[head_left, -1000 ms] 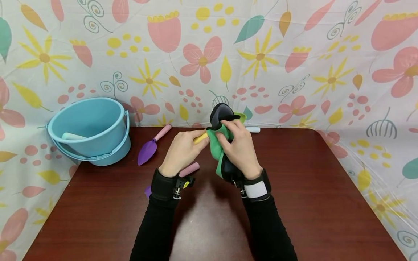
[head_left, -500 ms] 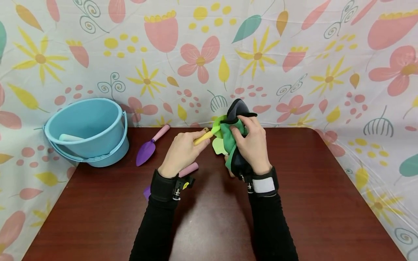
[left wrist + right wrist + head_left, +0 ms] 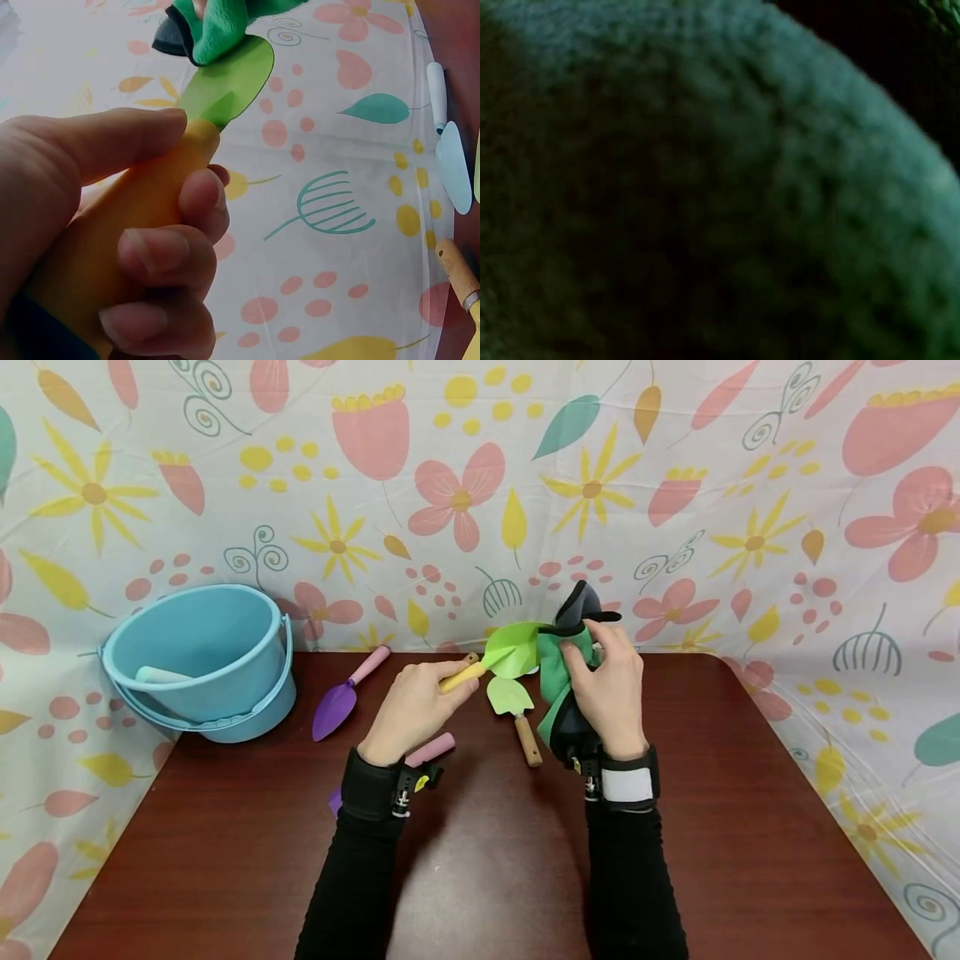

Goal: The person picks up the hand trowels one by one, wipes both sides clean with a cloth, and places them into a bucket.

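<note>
My left hand [image 3: 411,708] grips the yellow handle of a garden trowel [image 3: 513,649] with a lime-green blade, held up and pointing right. In the left wrist view the fingers curl round that yellow handle [image 3: 112,247]. My right hand [image 3: 609,689] pinches a green and dark grey cloth [image 3: 557,681] with black edging. The cloth overlaps the tip of the blade in the head view and hangs down toward the right wrist. Dark, blurred cloth [image 3: 780,187] fills the right wrist view, hiding the fingers there.
A small pale-green shovel [image 3: 517,706] with a wooden handle lies below the trowel. Purple trowel [image 3: 335,710] with a pink handle lies left; another pink handle [image 3: 431,750] shows by the left wrist. Blue buckets [image 3: 202,652] stand at the table's [image 3: 480,877] back left, before a flowered curtain [image 3: 465,443].
My right hand has moved right with the cloth, drawing it along the trowel toward the blade tip. The lime-green blade and the small shovel beneath have come into sight. The left hand stays nearly still.
</note>
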Available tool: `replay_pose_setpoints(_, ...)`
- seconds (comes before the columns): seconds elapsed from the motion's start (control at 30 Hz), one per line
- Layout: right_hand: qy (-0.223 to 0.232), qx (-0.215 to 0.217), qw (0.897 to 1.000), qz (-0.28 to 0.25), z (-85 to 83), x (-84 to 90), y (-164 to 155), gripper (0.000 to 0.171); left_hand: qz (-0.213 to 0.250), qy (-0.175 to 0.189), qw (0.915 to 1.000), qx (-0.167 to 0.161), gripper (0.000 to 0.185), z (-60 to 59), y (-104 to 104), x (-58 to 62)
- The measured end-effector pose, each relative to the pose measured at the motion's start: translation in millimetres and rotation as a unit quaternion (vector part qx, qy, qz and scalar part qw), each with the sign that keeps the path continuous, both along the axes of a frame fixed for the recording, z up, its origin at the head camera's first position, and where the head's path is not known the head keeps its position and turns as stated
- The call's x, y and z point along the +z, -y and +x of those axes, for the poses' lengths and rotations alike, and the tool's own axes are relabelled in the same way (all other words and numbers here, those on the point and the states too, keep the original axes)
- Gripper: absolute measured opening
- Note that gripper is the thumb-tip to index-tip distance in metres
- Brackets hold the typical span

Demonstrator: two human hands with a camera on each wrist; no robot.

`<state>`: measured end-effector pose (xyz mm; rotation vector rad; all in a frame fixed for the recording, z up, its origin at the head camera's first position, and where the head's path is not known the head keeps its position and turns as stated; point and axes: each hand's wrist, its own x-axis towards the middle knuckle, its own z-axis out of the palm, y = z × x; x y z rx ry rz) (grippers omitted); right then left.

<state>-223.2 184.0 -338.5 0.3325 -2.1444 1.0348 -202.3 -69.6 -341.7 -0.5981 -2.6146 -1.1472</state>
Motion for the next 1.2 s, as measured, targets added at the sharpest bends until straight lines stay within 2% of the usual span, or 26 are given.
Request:
replay_pose_setpoints(0.27,-0.023,-0.008,1.0,-0.004,7.5,8.2,1,0.034,-0.007,0.006,1.0,-0.001,0.036,0.0,0,0.8)
replay_pose_setpoints(0.5,-0.034,0.013,0.999,0.01,11.8,9.3,13,0.034,-0.023,0.0,0.9997,-0.002,0.032,0.5,-7,0.9)
replay_pose_setpoints(0.77,-0.027,0.059,0.997,0.031,13.3,4.9,34,0.033,-0.013,0.0,0.9999,-0.011,0.031,1.1,-15,-0.8)
replay_pose_setpoints(0.97,-0.008,0.087,0.995,0.053,15.8,3.3,49,0.031,-0.012,-0.019,0.9997,-0.014,0.022,1.6,-14,0.5)
replay_pose_setpoints(1.2,-0.001,0.095,0.994,0.059,15.7,2.6,53,0.032,-0.008,-0.016,0.9998,0.001,0.035,2.8,-8,2.1)
